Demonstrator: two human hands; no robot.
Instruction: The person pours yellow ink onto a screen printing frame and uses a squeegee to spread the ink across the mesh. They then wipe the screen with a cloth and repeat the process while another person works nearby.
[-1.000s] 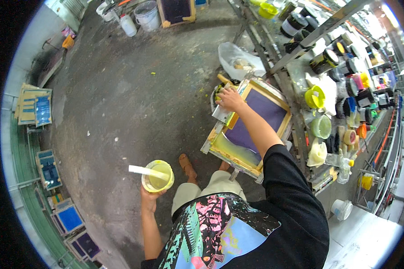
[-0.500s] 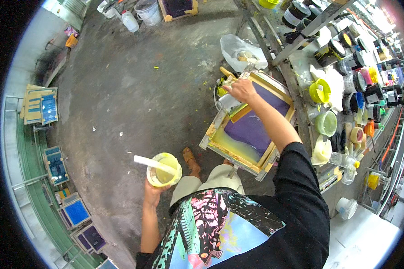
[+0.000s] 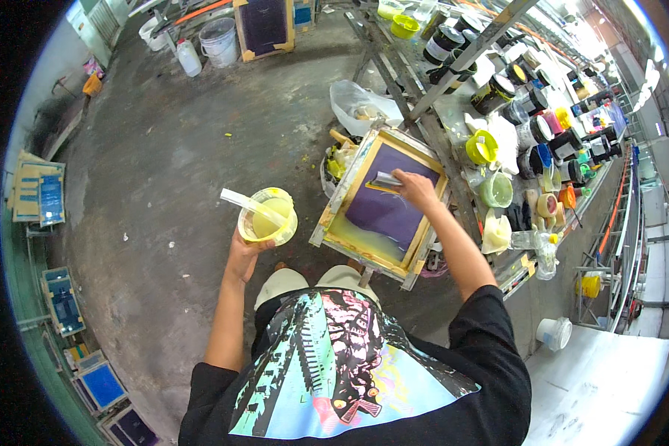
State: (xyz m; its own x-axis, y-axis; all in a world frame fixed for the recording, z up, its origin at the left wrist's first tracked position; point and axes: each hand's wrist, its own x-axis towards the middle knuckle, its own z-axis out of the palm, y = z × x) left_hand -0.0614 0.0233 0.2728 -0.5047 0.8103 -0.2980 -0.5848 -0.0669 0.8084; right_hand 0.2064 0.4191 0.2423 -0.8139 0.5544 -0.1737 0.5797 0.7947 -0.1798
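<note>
My left hand (image 3: 243,256) grips a pale tub (image 3: 286,223) of light yellow liquid, with a white translucent strip (image 3: 238,201) leaning across its rim. To the right, my right hand (image 3: 412,186) is closed on a metal squeegee (image 3: 385,181), held on or just over the purple mesh of a wooden-framed screen (image 3: 379,223); whether it touches cannot be told. Yellow fluid lies along the screen's lower part. Beside the screen's upper left are yellow-stained items (image 3: 338,160) in a bag, and a clear plastic bag (image 3: 360,104) lies behind it.
A long table (image 3: 453,134) at the right holds several ink pots, tubs and bottles. Buckets (image 3: 218,52) and a leaning screen (image 3: 264,26) stand at the back. More screens (image 3: 102,383) line the left wall. A white bucket (image 3: 552,334) and white board (image 3: 602,379) are at lower right.
My right hand has moved from the screen's top left onto its middle with the squeegee, away from the yellow items. My left hand has lifted the tub upward, closer to the screen.
</note>
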